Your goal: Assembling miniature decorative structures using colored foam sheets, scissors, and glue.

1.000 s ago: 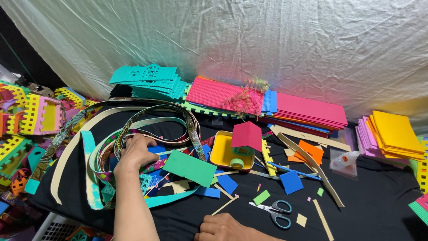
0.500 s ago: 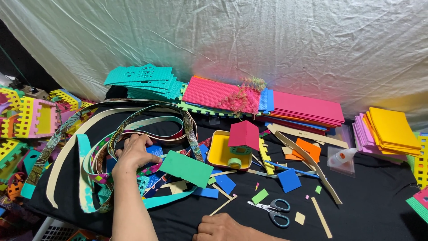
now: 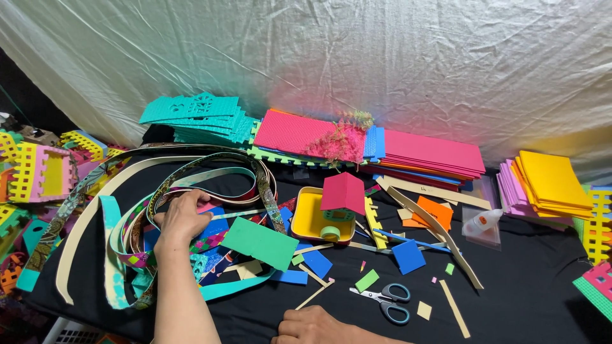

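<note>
A pale strip is pinched by the left hand among coloured scraps beside a green card, while the right hand is rested loosely curled, empty, near scissors

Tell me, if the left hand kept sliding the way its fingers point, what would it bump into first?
The left hand points up and to the right over the heap of strips. First in line is probably the thin pale strip by its fingertips, then the patterned band curving behind. Depth is hard to judge here.
</note>
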